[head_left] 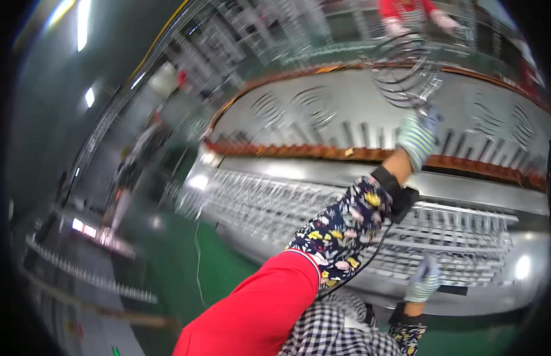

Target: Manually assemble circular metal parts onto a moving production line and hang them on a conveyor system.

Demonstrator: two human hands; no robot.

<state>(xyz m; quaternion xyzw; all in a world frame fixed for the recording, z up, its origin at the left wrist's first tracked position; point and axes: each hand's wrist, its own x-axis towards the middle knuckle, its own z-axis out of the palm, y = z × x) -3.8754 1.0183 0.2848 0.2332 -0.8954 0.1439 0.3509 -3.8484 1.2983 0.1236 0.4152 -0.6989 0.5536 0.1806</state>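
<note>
My left hand [416,137], in a striped knit glove, reaches far across the bench. Its fingers are closed at the lower end of a coiled metal ring piece [400,74] with several dark loops, raised above the metal surface. Motion blurs the exact grip. My right hand [425,280], gloved alike, is low at the right, by the near edge of a rack of pale metal strips [453,237]. Its fingers are smeared, so whether they hold anything is unclear.
Beyond an orange-brown edged belt [299,149], more curved ring pieces [314,104] lie on a grey metal surface [358,89]. Across it is a person in red [406,9] with pale gloves. A black cable [370,258] runs along my left arm. Green floor [228,261] shows at left.
</note>
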